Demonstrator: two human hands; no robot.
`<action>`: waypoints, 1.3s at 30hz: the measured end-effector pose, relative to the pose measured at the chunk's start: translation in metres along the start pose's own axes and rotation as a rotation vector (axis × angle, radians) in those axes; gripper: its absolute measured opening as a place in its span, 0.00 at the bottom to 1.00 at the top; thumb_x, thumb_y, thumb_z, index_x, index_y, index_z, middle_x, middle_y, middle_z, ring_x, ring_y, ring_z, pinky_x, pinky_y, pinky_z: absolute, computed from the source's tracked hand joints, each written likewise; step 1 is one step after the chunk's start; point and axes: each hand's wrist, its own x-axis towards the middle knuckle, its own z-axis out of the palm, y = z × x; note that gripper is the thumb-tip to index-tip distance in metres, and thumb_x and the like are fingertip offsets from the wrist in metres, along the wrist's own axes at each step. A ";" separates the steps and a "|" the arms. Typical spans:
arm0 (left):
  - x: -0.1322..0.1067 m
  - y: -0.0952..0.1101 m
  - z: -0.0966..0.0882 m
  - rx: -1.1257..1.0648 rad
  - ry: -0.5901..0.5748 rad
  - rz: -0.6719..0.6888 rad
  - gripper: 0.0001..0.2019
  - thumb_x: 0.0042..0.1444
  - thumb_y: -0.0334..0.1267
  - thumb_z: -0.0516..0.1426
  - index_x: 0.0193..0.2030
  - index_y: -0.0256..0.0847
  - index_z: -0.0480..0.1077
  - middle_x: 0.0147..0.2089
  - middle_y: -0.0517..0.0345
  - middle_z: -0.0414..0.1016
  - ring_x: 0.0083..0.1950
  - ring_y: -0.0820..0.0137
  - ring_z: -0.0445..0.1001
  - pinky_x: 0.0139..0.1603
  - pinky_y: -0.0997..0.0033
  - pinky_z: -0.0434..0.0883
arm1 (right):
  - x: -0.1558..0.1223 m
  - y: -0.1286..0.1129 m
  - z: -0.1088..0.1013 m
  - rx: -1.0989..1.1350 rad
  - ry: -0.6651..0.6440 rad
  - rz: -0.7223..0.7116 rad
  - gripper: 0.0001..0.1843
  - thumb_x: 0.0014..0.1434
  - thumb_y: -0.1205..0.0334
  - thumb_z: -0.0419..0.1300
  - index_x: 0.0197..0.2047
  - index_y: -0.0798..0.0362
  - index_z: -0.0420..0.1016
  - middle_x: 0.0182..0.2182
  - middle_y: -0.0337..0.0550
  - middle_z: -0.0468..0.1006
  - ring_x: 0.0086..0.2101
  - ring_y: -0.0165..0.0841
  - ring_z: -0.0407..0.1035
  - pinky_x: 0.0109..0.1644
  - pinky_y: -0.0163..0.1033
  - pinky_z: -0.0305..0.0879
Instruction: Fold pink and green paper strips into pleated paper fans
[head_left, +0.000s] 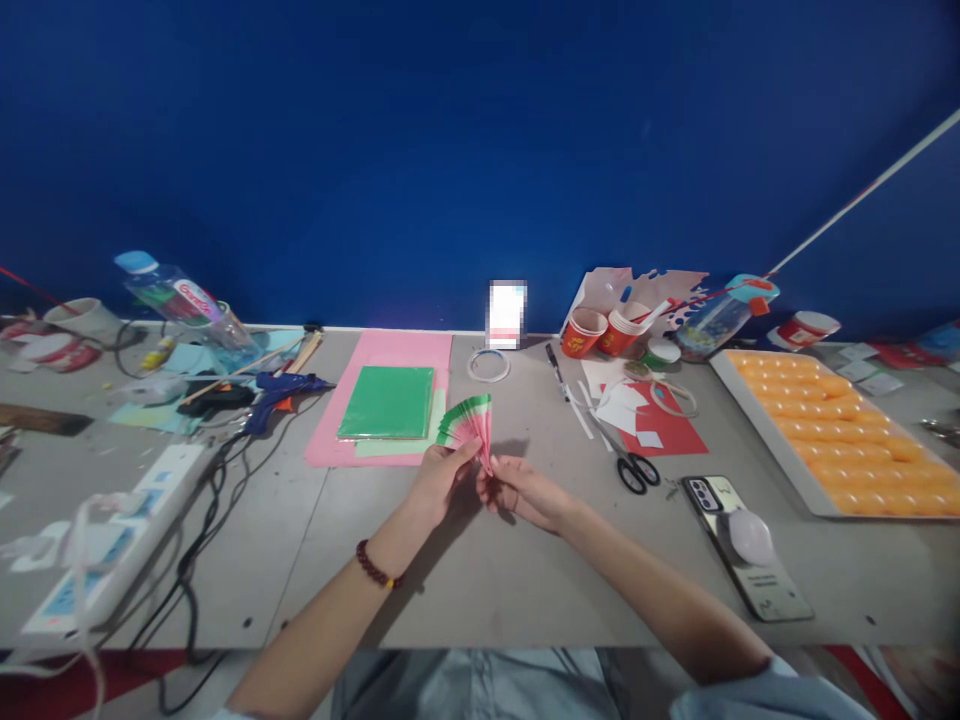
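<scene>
Between my hands, above the middle of the table, is a pleated paper fan [466,420] with a green outer edge and a pink inner part. My left hand [442,478] is closed on its left side, thumb laid over the pleats. With the fingertips of my right hand [525,490] I pinch the narrow lower end of the fan. Just left of the fan lies a green stack of paper [386,402] on a larger pink sheet [330,440]. Behind the fan sits a roll of clear tape [488,366].
Scissors [637,472], a pen [556,370], a red sheet [679,430] and paper cups [583,333] lie to the right. A phone [750,560] and an orange-filled tray [847,430] are farther right. A glue gun [281,395], bottle [187,305] and power strip [120,540] occupy the left.
</scene>
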 end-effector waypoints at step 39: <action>0.015 0.031 -0.017 -0.010 0.127 0.206 0.17 0.35 0.42 0.69 0.31 0.35 0.74 0.29 0.59 0.76 0.29 0.74 0.72 0.32 0.75 0.68 | 0.000 -0.016 -0.010 0.123 0.009 -0.011 0.19 0.54 0.53 0.62 0.21 0.56 0.63 0.17 0.35 0.62 0.20 0.25 0.56 0.23 0.33 0.46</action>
